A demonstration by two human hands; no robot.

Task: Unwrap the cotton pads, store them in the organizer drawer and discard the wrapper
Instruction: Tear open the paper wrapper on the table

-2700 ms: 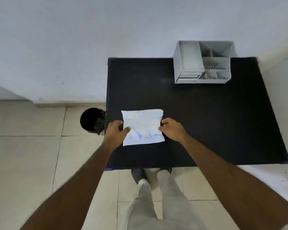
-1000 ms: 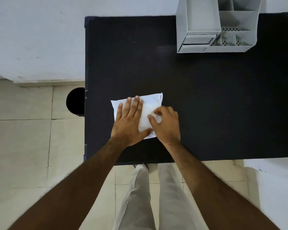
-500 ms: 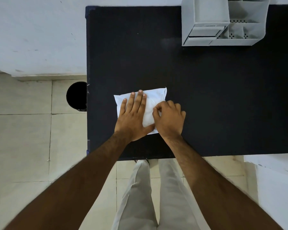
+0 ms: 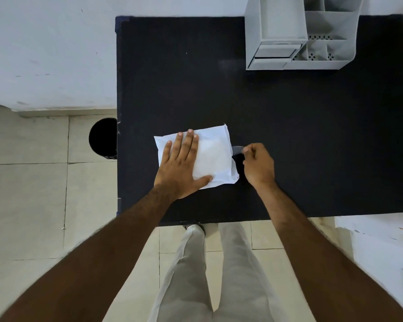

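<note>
While opening is underway:
Pack: kept flat near the table's front edge.
Left hand: spread wide, pressed down as anchor.
Right hand: closed, pinching a strip pulled sideways.
Organizer: well apart, drawer shut.

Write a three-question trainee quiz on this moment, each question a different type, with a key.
1. True or false: the left hand lies flat on the white plastic-wrapped pack of cotton pads.
2. Multiple choice: what does the right hand pinch? A) a thin translucent strip at the pack's right edge B) the drawer of the grey plastic organizer C) nothing
3. Fill in: the round black bin stands on the floor off the ___ edge of the black table.

Key: 1 true; 2 A; 3 left.
</note>
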